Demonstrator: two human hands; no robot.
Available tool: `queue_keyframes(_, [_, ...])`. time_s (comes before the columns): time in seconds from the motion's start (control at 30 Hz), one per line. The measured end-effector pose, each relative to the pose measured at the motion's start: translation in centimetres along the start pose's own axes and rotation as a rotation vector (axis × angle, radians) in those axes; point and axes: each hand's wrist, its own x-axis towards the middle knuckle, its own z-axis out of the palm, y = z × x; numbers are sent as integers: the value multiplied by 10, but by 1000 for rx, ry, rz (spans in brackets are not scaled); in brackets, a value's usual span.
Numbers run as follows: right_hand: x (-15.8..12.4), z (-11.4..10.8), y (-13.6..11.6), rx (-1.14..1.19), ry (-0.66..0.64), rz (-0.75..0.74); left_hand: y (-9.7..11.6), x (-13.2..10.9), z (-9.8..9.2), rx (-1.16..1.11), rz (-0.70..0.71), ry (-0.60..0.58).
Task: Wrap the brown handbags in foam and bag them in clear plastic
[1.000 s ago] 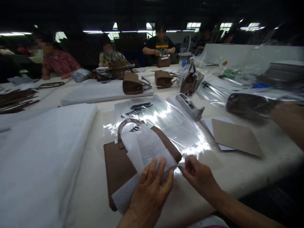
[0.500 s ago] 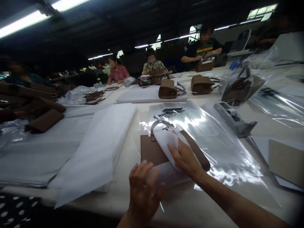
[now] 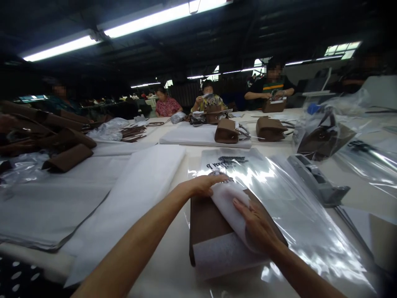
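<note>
Far left edge of the table (image 3: 173,273), a heap of brown flaps (image 3: 66,157) on clear plastic, and beside them a broad stack of white foam (image 3: 124,194) running toward the near edge. Now the left hand (image 3: 203,185), arm stretched across, fingers curled down over the far end of the bag (image 3: 206,217), right at the handle; whether it actually grips anything there, cannot tell. The bag is brown, lying flat near the near edge, a little right of the middle, with a white sheet (image 3: 228,205) draped across it and more foam under its near end. Right hand (image 3: 259,225) is flat and open, palm down, pressing that sheet onto the bag's right side. Under and beyond the bag, a printed clear sleeve (image 3: 273,186) shines across the table. Just right of it, a grey tape dispenser (image 3: 319,182). Back toward the far edge, two finished brown bags (image 3: 228,131) stand upright on a foam pad, and another bag sits wrapped in plastic (image 3: 322,138) at the right. Other people are at work along the far side, hands on their own bags
</note>
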Motion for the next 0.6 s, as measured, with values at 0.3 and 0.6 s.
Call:
queue_keyframes(0.3, [5,-3,5,230,181,315,-28,40,-24,250,-35,-298])
queue_keyframes(0.6, [1,13,22,-274,-175,-601,-19,22,31,360,-251,109])
